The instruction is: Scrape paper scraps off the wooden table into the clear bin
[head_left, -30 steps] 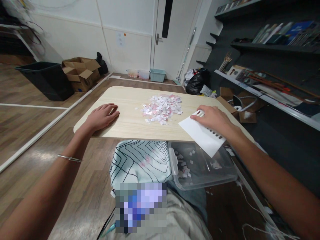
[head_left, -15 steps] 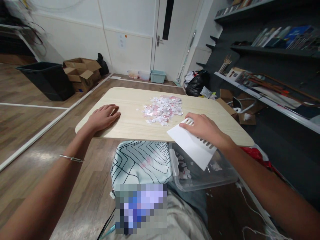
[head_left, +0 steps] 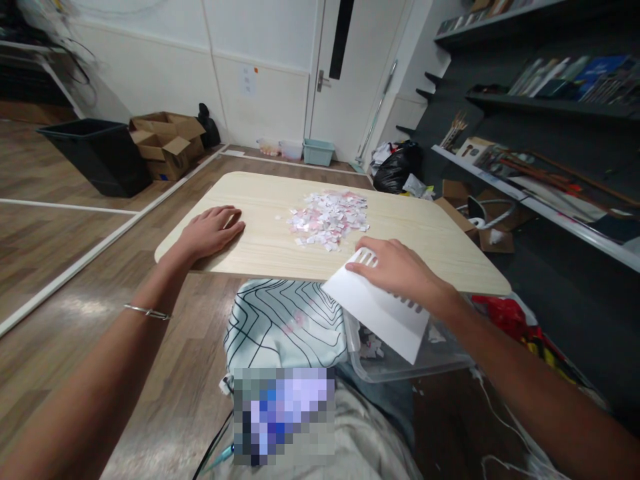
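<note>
**Scraper drawn back to the near table edge**

Since a second ago the right hand [head_left: 400, 273] has slid the flat white plastic scraper with a slotted comb edge [head_left: 377, 310] leftward and nearer, from the right side of the table to its near edge. Right-hand fingers lie together, pressed flat on the scraper's upper face, thumb hidden beneath; the grip looks closed on the tool. Scraper tilts downward, its lower corner hanging past the edge and over the clear plastic storage box [head_left: 440, 357] below.

Left hand [head_left: 210, 231] is unchanged: palm down on the pale wooden oval-cornered tabletop [head_left: 260, 250] at the near left, fingers loosely together and flat, holding nothing. Thin silver bangle [head_left: 147, 311] on that wrist.

Heap of small white and pink paper scraps [head_left: 329, 219] sits at table centre, between the two hands, just beyond the scraper's far edge and not touching it. A few stray scraps lie left of the heap. More scraps show inside the clear box, partly hidden by the scraper.

Teal-white line-patterned cushion [head_left: 283, 323] lies under the near edge, left of the box and touching it.

Far left on the floor: black plastic bin [head_left: 95, 157], open brown cardboard boxes [head_left: 167, 143] just beside it. Right: dark wall shelves [head_left: 545, 100] with books and tools.
</note>
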Available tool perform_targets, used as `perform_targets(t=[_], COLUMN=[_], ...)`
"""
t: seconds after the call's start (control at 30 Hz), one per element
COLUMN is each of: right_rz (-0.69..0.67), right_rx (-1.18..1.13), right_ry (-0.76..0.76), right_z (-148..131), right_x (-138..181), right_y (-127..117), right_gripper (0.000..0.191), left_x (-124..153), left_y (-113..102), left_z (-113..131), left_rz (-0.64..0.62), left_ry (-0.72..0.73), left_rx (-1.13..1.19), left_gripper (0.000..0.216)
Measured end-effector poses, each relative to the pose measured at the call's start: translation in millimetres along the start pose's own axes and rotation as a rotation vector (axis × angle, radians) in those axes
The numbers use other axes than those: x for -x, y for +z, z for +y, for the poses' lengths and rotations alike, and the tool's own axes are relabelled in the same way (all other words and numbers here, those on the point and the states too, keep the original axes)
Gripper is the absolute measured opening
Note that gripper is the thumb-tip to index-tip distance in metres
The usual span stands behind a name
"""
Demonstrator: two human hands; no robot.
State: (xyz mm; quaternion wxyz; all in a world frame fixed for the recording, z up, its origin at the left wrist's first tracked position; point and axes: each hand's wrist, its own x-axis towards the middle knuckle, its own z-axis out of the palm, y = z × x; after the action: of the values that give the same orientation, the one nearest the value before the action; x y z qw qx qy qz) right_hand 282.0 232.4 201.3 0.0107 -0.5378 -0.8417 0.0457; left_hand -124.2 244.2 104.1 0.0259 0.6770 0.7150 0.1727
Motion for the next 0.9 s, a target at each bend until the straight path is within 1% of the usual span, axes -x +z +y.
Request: perform_targets(t=[0.1, 0.17, 0.23, 0.3, 0.43, 0.5, 0.57, 0.73, 0.9], right_rz=[-0.029, 0.030, 0.123, 0.212, 0.290, 0.270, 0.247, 0.209, 0.166], right_rx=[-0.063, -0.108, -0.089, -0.018, 0.043, 0.033, 0.023, 0.013, -0.004], right_ry=[-0.058, -0.036, 0.023, 0.058, 0.150, 0.171, 0.166, 0.145, 0.108], right_z=[-4.9, 1.0, 15.2, 35.4, 75.6, 87.6, 92.9, 90.5, 92.4], right_x=[9.4, 11.3, 8.4, 0.9, -23.2, -36.6, -49.1, -71.7, -79.0], right_y=[-4.1, -11.4, -20.3, -28.4, -35.8, -34.7, -31.2, -21.1, -15.4], right_gripper=[0.038, 0.034, 0.035, 0.039, 0.035, 0.035, 0.037, 0.043, 0.042], left_x=[0.0, -0.4, -1.0, -1.5, -1.5, -1.2, -0.8, -0.2, 0.4], left_y=[-0.4, 0.0, 0.8, 1.7, 2.5, 2.2, 1.7, 1.1, 0.7], left_z=[0.2, -0.5, -1.6, -2.5, -2.4, -1.9, -1.5, -1.5, -0.2], left_rz=[-0.004, 0.000, 0.001, 0.002, 0.005, 0.007, 0.006, 0.006, 0.010], left_ry=[0.005, 0.011, 0.012, 0.007, 0.004, 0.003, 0.003, 0.006, 0.000], left_rx=[0.004, 0.012, 0.015, 0.015, 0.014, 0.013, 0.013, 0.019, 0.015], left_gripper=[0.072, 0.072, 0.072, 0.073, 0.073, 0.073, 0.072, 0.071, 0.070])
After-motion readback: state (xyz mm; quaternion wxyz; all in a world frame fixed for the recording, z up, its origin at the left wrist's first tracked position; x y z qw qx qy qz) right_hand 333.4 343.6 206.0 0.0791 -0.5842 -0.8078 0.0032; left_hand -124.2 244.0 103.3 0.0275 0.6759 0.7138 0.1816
